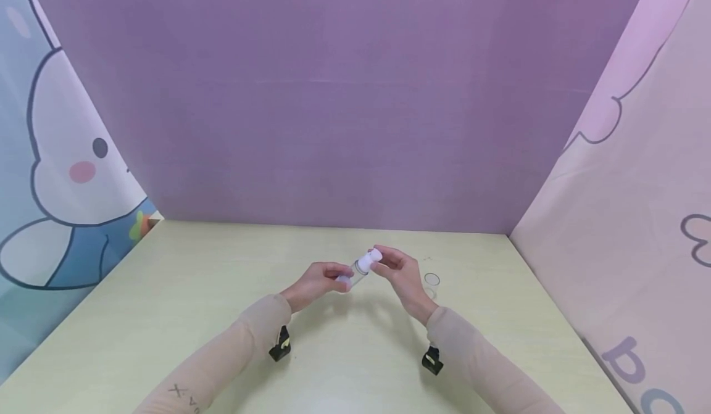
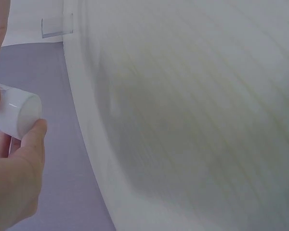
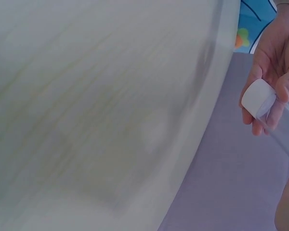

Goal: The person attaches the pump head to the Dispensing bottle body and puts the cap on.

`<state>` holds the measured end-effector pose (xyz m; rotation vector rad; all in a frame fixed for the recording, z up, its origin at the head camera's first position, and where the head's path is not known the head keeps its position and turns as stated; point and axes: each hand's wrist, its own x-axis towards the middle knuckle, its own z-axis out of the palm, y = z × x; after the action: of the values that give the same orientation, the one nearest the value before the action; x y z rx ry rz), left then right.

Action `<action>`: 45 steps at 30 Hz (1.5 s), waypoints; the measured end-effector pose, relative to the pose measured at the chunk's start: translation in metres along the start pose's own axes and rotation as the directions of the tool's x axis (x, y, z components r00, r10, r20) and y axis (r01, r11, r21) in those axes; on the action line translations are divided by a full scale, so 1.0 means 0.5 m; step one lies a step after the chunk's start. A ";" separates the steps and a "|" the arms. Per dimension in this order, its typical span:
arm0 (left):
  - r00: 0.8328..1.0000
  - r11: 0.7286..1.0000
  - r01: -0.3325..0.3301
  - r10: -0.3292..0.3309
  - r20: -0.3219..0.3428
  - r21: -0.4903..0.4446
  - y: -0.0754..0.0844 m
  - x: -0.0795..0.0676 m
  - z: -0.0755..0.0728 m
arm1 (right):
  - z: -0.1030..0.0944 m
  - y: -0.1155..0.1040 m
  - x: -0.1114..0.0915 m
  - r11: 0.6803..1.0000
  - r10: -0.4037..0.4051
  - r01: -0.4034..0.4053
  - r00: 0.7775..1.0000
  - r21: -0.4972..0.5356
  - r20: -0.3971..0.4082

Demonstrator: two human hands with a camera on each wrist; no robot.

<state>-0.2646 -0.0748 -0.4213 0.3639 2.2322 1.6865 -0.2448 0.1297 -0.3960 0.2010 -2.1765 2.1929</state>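
Observation:
A small clear pump bottle (image 1: 357, 271) with a white base and white pump head is tilted above the table, its head up to the right. My left hand (image 1: 318, 283) grips the white base (image 2: 21, 113) between thumb and fingers; the right wrist view also shows this left hand (image 3: 279, 62) around the base. At the upper end, my right hand (image 1: 402, 278) pinches the white pump head (image 1: 371, 258) with thumb and fingers. Just a sliver of the right hand (image 3: 288, 204) shows in the right wrist view, and its fingertips are out of frame there.
On the pale table (image 1: 222, 260), right of the right hand, stands a clear cylindrical cap (image 1: 432, 279), also seen as a clear cap (image 2: 57, 28) in the left wrist view. A purple panel (image 1: 333, 105) rises behind; printed cloths hang at both sides.

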 end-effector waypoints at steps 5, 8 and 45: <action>1.000 1.000 0.025 -0.025 -0.001 -0.017 0.002 0.005 0.002 | -0.002 -0.002 0.002 1.000 -0.008 0.008 1.000 -0.007 -0.014; 0.999 0.999 0.046 -0.046 -0.010 -0.013 0.000 0.009 0.004 | -0.002 -0.003 0.002 1.000 -0.006 0.006 1.000 -0.016 -0.016; 1.000 1.000 -0.007 0.007 0.015 0.004 -0.003 -0.001 0.001 | 0.005 0.004 0.002 0.998 0.030 -0.034 0.996 -0.046 -0.086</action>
<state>-0.2642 -0.0751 -0.4230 0.3852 2.2264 1.6770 -0.2459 0.1270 -0.3978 0.0691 -2.1984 2.1210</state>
